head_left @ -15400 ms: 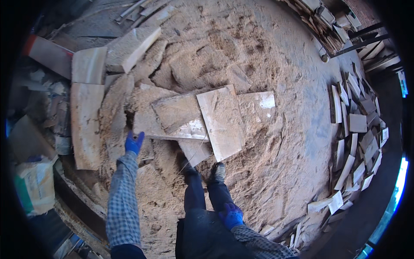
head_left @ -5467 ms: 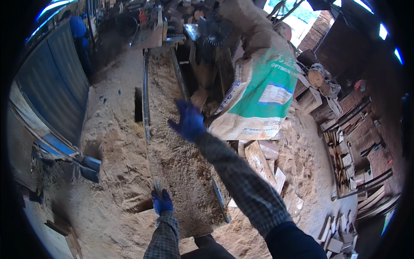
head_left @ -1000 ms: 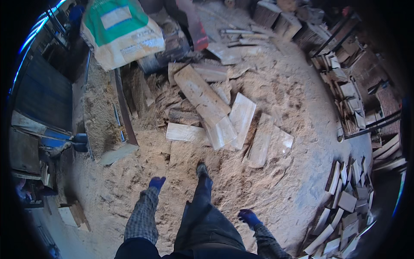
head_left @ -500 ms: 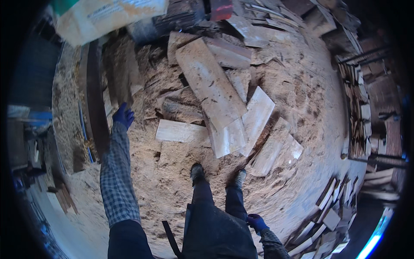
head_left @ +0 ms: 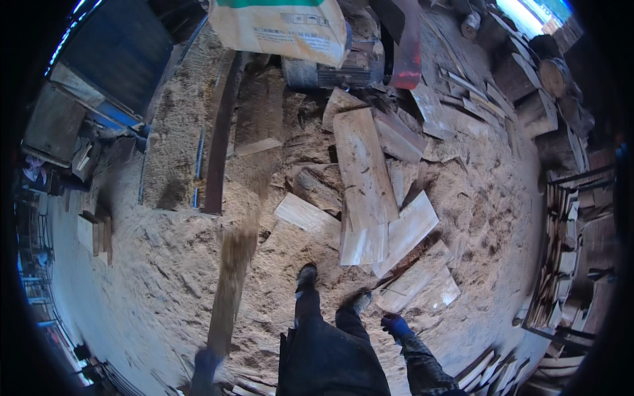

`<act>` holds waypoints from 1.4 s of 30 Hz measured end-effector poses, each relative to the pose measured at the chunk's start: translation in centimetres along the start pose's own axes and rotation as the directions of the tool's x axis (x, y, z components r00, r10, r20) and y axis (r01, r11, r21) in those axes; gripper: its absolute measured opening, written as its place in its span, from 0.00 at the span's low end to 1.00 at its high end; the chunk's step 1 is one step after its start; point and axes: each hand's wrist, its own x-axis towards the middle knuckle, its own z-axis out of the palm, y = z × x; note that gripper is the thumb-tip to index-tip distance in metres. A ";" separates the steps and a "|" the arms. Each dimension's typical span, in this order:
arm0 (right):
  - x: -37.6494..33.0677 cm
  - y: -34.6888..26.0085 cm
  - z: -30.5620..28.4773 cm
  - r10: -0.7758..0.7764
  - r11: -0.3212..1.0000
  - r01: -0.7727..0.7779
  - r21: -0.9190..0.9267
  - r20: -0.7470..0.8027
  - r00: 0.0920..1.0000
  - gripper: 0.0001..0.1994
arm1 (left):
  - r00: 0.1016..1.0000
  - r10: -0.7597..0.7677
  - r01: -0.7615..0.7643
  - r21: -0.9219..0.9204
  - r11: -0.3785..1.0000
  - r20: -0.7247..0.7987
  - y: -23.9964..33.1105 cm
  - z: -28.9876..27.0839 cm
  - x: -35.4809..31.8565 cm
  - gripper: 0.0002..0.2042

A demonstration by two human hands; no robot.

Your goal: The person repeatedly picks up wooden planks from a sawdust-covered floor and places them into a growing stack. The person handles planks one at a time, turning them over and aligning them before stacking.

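Observation:
My left hand (head_left: 207,360), in a dark blue glove and smeared by motion, is closed on the near end of a long narrow wooden board (head_left: 232,280). The board slants away from me over the sawdust, and its far part is blurred. My right hand (head_left: 396,325), also gloved, hangs right of my legs with its fingers curled in; nothing shows in it. Ahead of my boots lies a heap of loose boards, with a wide plank (head_left: 364,165) on top and a pale board (head_left: 307,214) at its left.
A dark metal rail (head_left: 219,145) edges a sawdust-covered bed on the left. Beyond the heap are a dusty motor (head_left: 350,63) and a white-and-green sack (head_left: 284,30). Stacked wood fills a rack (head_left: 561,244) at right; more pieces (head_left: 489,376) lie lower right. Sawdust (head_left: 158,270) covers the floor.
My left hand has come back toward me from beside the rail and now has the long board in it. The view has shifted, and my right hand has moved away from the apron's edge.

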 end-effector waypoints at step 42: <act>15.3 -51.0 26.1 -0.499 0.863 0.503 -0.035 0.089 0.862 0.38 | 0.789 -0.569 -0.283 -0.959 -0.003 -0.231 14.3 -7.5 47.9 0.24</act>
